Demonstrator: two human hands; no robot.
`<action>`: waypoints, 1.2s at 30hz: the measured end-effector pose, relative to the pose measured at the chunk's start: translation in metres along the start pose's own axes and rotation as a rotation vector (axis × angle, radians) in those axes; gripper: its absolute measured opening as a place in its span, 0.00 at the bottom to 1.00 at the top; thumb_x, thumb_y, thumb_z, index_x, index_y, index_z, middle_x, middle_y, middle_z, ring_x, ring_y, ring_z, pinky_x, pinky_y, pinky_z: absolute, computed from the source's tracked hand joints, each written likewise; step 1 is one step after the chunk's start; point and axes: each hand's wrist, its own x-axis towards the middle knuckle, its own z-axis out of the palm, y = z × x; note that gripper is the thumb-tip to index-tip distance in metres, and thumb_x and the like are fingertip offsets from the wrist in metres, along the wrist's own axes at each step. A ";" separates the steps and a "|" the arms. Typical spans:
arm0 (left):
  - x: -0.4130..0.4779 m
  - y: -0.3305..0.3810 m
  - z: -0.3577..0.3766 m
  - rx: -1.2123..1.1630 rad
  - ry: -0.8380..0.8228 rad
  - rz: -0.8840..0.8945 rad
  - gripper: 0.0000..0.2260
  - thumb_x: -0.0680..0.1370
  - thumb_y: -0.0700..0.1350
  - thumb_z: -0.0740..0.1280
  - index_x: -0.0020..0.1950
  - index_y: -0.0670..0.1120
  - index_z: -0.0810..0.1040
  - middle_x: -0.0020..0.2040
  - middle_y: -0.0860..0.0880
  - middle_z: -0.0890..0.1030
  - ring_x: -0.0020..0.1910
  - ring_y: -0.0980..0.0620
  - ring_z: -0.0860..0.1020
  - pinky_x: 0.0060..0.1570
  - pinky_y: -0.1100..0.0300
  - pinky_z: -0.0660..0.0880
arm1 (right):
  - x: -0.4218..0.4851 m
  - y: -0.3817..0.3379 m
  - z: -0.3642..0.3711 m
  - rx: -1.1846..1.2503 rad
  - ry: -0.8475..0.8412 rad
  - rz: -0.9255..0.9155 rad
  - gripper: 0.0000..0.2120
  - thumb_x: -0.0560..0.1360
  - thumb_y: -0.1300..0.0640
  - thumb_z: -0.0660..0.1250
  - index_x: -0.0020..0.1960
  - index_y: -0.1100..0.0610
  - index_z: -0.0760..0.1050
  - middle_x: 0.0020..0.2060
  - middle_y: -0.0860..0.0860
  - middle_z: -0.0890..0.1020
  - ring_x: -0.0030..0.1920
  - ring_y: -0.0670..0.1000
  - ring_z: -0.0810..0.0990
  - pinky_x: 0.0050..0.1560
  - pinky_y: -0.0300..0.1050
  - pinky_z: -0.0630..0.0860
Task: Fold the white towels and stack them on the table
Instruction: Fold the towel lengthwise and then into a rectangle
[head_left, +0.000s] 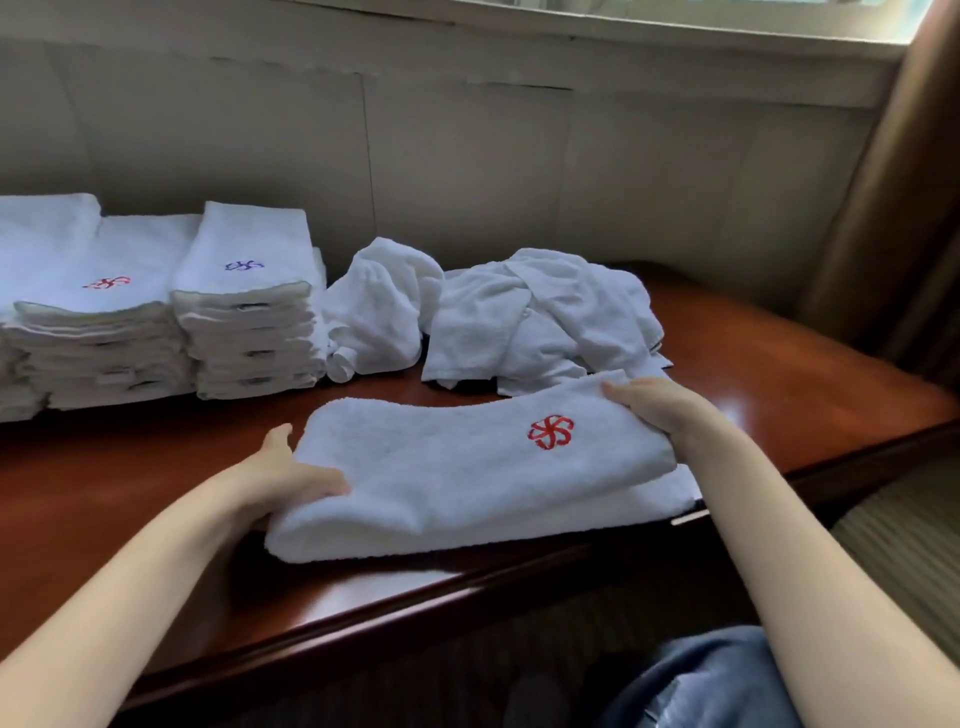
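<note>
Reddish-brown wood makes up the counter (104, 493), which runs along a pale panelled wall (467, 156) below a window sill (675, 31), with a brown curtain (893, 208) hanging at the right.

At the near edge lies a white towel (457, 478), folded lengthwise into a long band, its red emblem (550, 431) facing up. The left grip (291, 478) clasps the band's left end, fingers tucked into the fold. The right grip (660, 410) clutches the right end, fingers curled over the upper layer, which is raised slightly off the layer beneath.

Behind the band sit two crumpled towels (379, 306) and (545, 317), unfolded and touching each other. Left of them stand neat piles of folded towels: a blue-emblem stack (249, 322), a red-emblem stack (98, 322) just beside it, and another stack (31, 234) at the frame's left edge.

A denim-clad knee (701, 680) shows below the counter.
</note>
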 end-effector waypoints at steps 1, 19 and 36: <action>0.001 -0.001 -0.001 -0.015 -0.013 0.006 0.56 0.59 0.45 0.78 0.79 0.49 0.46 0.74 0.42 0.63 0.56 0.44 0.72 0.49 0.56 0.68 | 0.001 0.002 -0.002 -0.062 0.014 -0.009 0.10 0.79 0.54 0.63 0.44 0.59 0.76 0.41 0.55 0.82 0.36 0.52 0.82 0.32 0.41 0.76; 0.006 0.002 0.011 0.179 0.031 0.049 0.61 0.54 0.71 0.73 0.78 0.49 0.48 0.75 0.45 0.63 0.68 0.42 0.69 0.65 0.49 0.68 | 0.015 0.023 -0.023 -0.115 0.049 0.185 0.17 0.83 0.54 0.53 0.67 0.60 0.69 0.60 0.61 0.77 0.58 0.59 0.78 0.58 0.54 0.74; 0.014 0.009 -0.008 -0.052 0.068 0.132 0.16 0.69 0.44 0.77 0.53 0.42 0.78 0.48 0.43 0.82 0.46 0.45 0.80 0.44 0.54 0.75 | -0.002 0.040 0.062 -1.090 -0.084 -0.649 0.22 0.82 0.46 0.51 0.73 0.52 0.63 0.71 0.52 0.67 0.72 0.52 0.62 0.71 0.48 0.57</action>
